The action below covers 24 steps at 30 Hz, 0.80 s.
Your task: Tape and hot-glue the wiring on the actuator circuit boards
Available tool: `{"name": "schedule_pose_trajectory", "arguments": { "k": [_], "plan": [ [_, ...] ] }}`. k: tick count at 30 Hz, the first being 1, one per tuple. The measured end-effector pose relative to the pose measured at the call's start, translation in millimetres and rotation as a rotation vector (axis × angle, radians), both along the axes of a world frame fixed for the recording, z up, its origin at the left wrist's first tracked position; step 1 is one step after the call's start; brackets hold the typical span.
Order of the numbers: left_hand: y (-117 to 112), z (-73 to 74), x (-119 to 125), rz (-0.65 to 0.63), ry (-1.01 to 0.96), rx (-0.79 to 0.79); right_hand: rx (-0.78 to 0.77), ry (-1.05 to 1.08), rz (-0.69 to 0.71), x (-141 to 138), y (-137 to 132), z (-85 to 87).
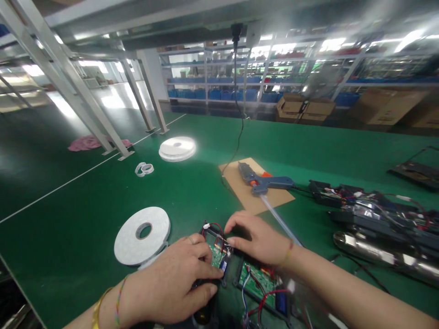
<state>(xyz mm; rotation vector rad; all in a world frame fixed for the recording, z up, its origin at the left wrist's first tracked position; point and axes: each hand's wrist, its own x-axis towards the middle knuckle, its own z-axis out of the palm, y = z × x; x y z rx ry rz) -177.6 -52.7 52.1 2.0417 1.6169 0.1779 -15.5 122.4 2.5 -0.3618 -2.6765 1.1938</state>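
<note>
My left hand [178, 278] grips a black housing with a green circuit board [216, 256]; its index finger and thumb lie along the near side. At the far right corner of that housing, my right hand [255, 237] has thumb and index finger curled close together on thin wires [224, 241]. Red and black leads with a white connector [206, 226] rise from the housing's far end. Just below my right hand lies a second circuit board [257, 283] in a black frame, with red, blue and white wires. My palms hide parts of both.
A large white tape roll [123, 242] lies left, with more rolls [176, 148] and small tape rings [147, 169] behind. A glue gun [267, 180] rests on cardboard [233, 178]. Wired black housings [360, 210] and a shiny cylinder [377, 253] stand right. A cable [236, 82] hangs overhead.
</note>
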Motion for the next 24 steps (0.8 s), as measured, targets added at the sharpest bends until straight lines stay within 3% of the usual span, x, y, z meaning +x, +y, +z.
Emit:
{"name": "schedule_pose_trajectory", "arguments": {
  "k": [7, 14, 18, 24],
  "plan": [
    [1, 0.3, -1, -0.016, -0.016, -0.001, 0.029, -0.195, 0.240, -23, 15, -8.5],
    [4, 2.0, 0, -0.047, -0.020, 0.031, 0.136, -0.340, 0.437, -46, 29, -4.5],
    [5, 2.5, -1, -0.060, -0.011, 0.013, 0.291, -0.425, 0.504, -54, 26, 6.9],
    [5, 1.6, -7, -0.067, 0.009, -0.010, 0.638, -0.483, 0.567, -57, 7, 40.3]
  ]
}}
